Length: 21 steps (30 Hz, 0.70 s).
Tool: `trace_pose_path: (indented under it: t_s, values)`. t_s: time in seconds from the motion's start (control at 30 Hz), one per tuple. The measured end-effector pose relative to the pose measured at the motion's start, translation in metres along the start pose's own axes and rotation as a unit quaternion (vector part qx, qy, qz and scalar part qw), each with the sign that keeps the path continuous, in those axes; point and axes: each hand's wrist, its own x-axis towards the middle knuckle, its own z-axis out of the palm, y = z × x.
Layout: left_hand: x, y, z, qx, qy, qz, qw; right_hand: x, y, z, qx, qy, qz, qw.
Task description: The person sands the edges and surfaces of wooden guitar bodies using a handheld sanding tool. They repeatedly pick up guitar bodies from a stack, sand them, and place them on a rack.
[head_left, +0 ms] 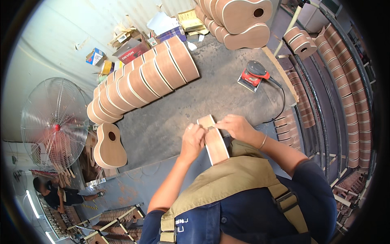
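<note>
I hold a small wooden guitar body (215, 144) on edge against my apron, its brown side with pale binding facing up. My left hand (192, 140) pinches its upper part from the left, fingers closed on it. My right hand (235, 127) grips the top end from the right, thumb near a small dark piece at the edge. Both hands sit over the near edge of a grey workbench (170, 126).
A row of several guitar bodies (142, 81) lies stacked on the bench's left. More bodies (243, 20) pile up at the back. A red sander (254, 76) with a cord rests at right. One body (109, 146) leans by the bench. Fan (55, 124) at left; racks (345, 93) at right.
</note>
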Motion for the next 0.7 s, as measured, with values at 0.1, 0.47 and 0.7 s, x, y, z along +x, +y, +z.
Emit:
trace_pose_path:
  t_s: [0.1, 0.47, 0.7]
  values:
    - [-0.024, 0.024, 0.002, -0.017, -0.031, 0.021, 0.999, -0.035, -0.010, 0.003, 0.006, -0.033, -0.003, 0.999]
    - [0.029, 0.006, -0.009, -0.017, 0.047, -0.085, 0.995, 0.028, 0.012, -0.005, 0.014, 0.011, 0.021, 1.000]
    - [-0.020, 0.022, 0.004, -0.012, 0.019, 0.001, 1.000, -0.022, -0.003, 0.004, 0.033, -0.012, 0.020, 0.999]
